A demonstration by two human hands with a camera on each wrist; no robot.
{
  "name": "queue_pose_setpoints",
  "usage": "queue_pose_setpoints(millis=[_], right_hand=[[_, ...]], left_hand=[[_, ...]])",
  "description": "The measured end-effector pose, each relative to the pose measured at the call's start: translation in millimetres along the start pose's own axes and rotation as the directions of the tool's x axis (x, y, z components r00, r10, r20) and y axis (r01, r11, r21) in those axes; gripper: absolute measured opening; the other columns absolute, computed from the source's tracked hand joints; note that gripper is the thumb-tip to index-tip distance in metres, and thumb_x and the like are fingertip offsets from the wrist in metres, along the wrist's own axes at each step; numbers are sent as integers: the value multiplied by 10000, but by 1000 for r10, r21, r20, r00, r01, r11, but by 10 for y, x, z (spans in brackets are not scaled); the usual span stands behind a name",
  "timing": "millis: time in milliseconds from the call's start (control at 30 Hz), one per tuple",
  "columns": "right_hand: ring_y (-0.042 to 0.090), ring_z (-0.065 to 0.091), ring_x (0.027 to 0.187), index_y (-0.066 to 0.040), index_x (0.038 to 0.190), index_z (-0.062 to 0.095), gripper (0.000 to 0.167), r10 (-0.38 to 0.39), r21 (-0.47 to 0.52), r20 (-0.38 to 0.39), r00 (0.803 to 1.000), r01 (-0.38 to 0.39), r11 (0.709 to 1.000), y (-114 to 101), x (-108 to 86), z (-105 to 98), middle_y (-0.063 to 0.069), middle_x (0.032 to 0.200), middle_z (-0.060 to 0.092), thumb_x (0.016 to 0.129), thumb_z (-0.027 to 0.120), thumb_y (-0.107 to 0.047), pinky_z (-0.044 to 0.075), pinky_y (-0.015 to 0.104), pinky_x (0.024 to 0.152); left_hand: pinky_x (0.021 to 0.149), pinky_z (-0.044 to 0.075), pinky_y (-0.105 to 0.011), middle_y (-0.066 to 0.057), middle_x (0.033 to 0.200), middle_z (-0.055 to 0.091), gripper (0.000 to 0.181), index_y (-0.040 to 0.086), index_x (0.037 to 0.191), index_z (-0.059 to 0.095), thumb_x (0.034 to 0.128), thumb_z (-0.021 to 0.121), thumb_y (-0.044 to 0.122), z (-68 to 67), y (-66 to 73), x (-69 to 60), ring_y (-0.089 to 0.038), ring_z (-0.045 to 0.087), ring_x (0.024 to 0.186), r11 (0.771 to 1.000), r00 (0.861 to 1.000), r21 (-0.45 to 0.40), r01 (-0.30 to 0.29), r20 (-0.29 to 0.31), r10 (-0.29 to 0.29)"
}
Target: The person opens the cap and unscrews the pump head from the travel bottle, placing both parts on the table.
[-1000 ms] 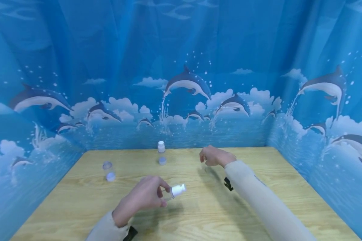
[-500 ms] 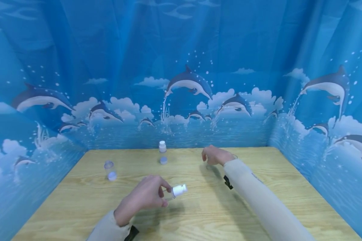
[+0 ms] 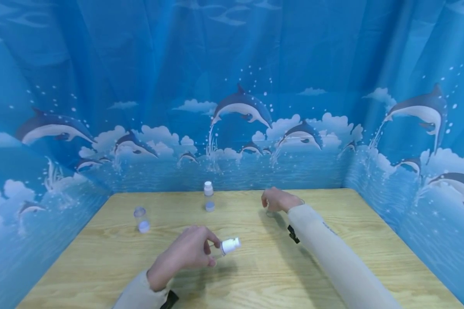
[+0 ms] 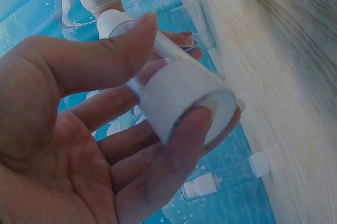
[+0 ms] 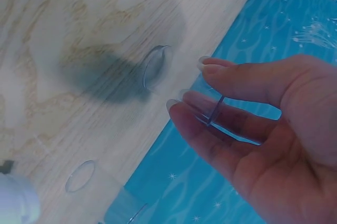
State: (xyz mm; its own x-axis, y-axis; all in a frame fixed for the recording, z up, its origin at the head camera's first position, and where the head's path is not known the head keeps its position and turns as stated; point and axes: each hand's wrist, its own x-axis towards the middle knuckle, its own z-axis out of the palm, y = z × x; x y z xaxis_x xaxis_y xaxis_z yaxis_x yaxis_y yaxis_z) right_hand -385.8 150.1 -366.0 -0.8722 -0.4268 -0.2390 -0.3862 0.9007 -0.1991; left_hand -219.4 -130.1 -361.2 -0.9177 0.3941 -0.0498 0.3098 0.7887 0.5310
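Note:
My left hand [image 3: 187, 249] grips a clear bottle with a white pump top [image 3: 230, 245] and holds it tilted above the table. In the left wrist view, thumb and fingers wrap its body, with its white base [image 4: 181, 95] facing the camera. Farther back and right, my right hand [image 3: 277, 200] has thumb and fingers around a clear cylindrical cap. The right wrist view shows the cap's lower rim [image 5: 156, 68] at the tabletop and its other rim [image 5: 216, 110] between thumb and fingers; exact contact is hard to see.
A clear bottle with a white top [image 3: 209, 196] stands near the back edge. Another clear container [image 3: 141, 219] stands at left. Beside my right hand are another clear cylinder [image 5: 81, 176] and a white object [image 5: 16, 197], hidden from the head view. A dolphin-print curtain [image 3: 170, 86] surrounds the table.
My right hand has shifted slightly right, and the clear cap's rim beneath it has shifted too. The left hand stays almost still with its bottle.

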Motion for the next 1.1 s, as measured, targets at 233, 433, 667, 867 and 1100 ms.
queue_pose_setpoints(millis=[233, 433, 667, 867, 1100], right_hand=[[313, 615, 1219, -91, 1190, 714, 237, 31, 3, 12, 999, -31, 1000, 25, -4, 29, 108, 1295, 670, 955, 702, -60, 561, 502, 991], [309, 608, 1232, -101, 1194, 712, 243, 44, 7, 10, 999, -44, 999, 29, -5, 40, 99, 1306, 664, 955, 702, -58, 557, 513, 994], [312, 625, 1216, -76, 1200, 707, 279, 29, 7, 8, 1000, -30, 1000, 14, 4, 38, 110, 1291, 678, 924, 738, -47, 571, 487, 986], [331, 614, 1234, -67, 1269, 681, 337, 35, 10, 21, 999, -35, 999, 22, 5, 40, 139, 1352, 647, 935, 715, -41, 561, 508, 1006], [351, 601, 1294, -88, 1462, 545, 460, 50, 32, 69, 996, -52, 998, -1, -16, -38, 189, 1474, 567, 1007, 608, -82, 533, 541, 1052]], left_hand=[[726, 599, -401, -24, 884, 768, 404, 150, 1069, 798, 691, 919, 76, -5, 4, -6, -153, 683, 795, 1000, 1000, -12, -3, 9, 4], [724, 591, -393, -17, 869, 763, 402, 152, 1064, 798, 686, 920, 84, 4, 4, -12, -141, 672, 783, 1000, 1000, 2, -8, -1, 8], [712, 586, -386, -11, 868, 759, 405, 151, 1073, 796, 693, 919, 88, -1, -4, -6, -142, 669, 785, 1000, 1000, -10, 1, 10, -1], [711, 590, -377, -32, 898, 765, 408, 151, 1081, 794, 696, 913, 87, 2, -2, -6, -146, 671, 797, 1000, 1000, -13, 14, 13, -14], [703, 582, -367, -56, 926, 766, 417, 148, 1087, 790, 693, 911, 84, -2, -1, -11, -146, 659, 795, 1000, 1000, -13, 19, 3, -19]])
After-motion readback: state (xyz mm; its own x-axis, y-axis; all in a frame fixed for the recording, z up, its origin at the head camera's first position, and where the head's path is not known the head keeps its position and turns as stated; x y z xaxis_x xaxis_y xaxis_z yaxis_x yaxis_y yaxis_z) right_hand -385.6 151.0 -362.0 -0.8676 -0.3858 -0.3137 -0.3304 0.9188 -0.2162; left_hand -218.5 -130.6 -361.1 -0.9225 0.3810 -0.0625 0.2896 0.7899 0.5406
